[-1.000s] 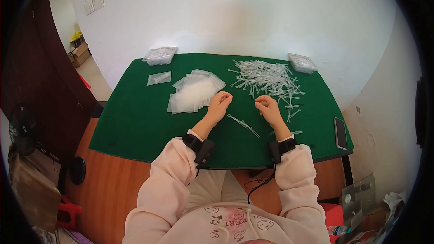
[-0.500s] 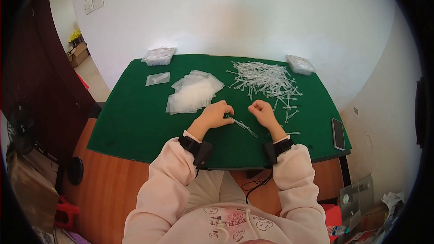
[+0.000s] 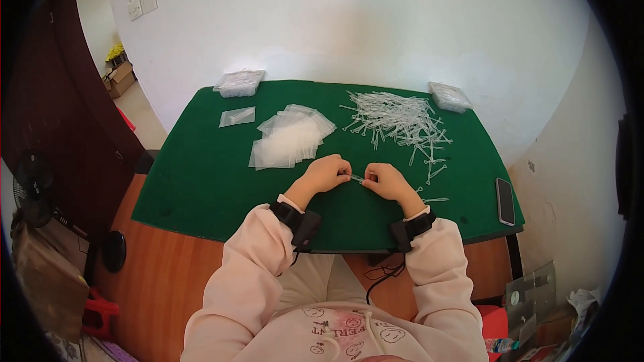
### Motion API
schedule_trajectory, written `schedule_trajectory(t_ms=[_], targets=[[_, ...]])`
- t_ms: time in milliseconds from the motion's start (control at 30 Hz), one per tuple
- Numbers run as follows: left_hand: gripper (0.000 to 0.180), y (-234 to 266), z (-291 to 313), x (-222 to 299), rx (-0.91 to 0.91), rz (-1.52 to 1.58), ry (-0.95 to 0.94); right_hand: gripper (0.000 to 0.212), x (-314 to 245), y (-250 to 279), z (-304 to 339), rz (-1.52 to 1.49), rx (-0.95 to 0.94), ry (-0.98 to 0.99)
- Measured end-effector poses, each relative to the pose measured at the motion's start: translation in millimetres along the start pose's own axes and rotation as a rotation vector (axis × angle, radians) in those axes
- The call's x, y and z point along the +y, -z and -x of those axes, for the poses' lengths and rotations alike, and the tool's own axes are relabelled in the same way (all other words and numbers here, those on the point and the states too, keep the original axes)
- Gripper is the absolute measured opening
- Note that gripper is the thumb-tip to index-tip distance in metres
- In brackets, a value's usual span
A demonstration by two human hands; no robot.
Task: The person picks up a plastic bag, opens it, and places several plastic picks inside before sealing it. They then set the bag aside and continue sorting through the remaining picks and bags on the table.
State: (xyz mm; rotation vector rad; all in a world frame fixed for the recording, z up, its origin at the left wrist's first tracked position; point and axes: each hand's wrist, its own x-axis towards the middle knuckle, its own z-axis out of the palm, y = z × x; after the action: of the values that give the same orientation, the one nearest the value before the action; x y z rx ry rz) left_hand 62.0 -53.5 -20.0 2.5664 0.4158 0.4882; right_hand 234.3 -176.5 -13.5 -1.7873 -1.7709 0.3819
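My left hand and my right hand are close together above the near middle of the table, fingers pinched. Between their fingertips runs a small bundle of thin clear plastic looped sticks, gripped from both sides; the fingers hide its ends. Beyond my right hand spreads a heap of similar looped sticks, each with a ring at one end. A few strays lie at its near edge, and others sit beside my right wrist. Past my left hand lies a fanned pile of clear flat plastic bags.
A green-covered table stands against a white wall. One filled clear packet lies left of the bags. Clear boxes stand at the far left and far right corners. A phone rests near the right edge.
My right hand has come down and left to the bundle that my left hand held alone. The bundle, earlier hanging out toward the lower right, is now pinched between both hands.
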Motion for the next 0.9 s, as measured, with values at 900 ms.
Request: schedule_trajectory(t_ms=[900], targets=[[0.012, -3.4, -7.5, 5.2, 0.375, 0.210, -0.051, 0.012, -5.3, 2.2, -5.3, -0.137, 0.453, 0.104]])
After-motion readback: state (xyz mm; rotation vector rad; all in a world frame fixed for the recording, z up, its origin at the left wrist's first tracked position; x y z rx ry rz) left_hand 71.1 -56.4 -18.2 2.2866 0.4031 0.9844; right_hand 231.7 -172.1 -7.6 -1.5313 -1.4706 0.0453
